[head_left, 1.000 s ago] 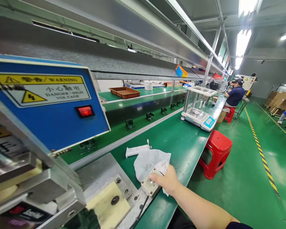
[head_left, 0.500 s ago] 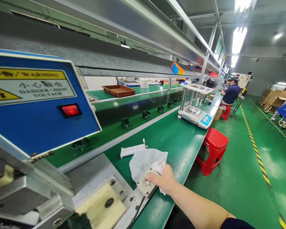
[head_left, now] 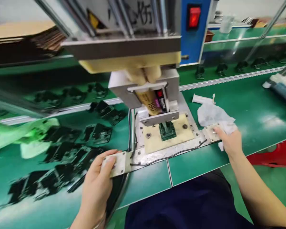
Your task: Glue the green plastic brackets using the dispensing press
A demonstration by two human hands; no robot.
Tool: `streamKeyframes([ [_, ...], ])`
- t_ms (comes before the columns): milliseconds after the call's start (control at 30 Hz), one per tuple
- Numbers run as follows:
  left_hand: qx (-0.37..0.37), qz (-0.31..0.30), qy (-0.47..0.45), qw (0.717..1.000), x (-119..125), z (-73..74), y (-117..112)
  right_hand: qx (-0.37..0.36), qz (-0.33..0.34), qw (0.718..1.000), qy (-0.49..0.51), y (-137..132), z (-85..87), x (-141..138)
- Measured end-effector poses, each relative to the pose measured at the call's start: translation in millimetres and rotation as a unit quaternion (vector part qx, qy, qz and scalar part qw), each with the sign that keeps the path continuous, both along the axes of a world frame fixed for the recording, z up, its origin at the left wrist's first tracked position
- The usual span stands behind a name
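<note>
My left hand is closed round the left button box, thumb on top over its button. On the other side, my right hand grips the right button box, its thumb on the button, beside a crumpled white cloth. Between them stands a press, its head holding a tan and black tube or cartridge marked 190. Directly below, a small dark green part sits on the cream fixture block. Whether the press head touches the part I cannot tell.
Several dark green parts lie in rows at left, near green gloves. More stand on the conveyor behind. A white syringe-like tube lies beyond the cloth. A red stool stands at right; a blue control box is above.
The view has swung left from the aisle and scale to the press. My left hand has come into view on its button box; my right hand stays on the other.
</note>
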State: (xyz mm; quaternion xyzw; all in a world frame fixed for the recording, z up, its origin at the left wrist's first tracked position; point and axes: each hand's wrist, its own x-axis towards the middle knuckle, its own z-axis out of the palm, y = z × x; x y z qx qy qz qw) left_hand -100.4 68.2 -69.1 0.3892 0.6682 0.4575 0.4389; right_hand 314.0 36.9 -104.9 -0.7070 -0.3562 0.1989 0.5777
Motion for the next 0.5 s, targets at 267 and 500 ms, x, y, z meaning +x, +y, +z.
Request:
streamKeyframes([
  [267,0.0,0.013,-0.051,0.999,12,5.0,-2,0.015,-0.028,0.999,-0.007,-5,-7.0,5],
  [500,0.005,0.024,-0.052,0.998,13,4.3,-4,0.036,-0.032,0.999,-0.022,-4,-4.1,5],
])
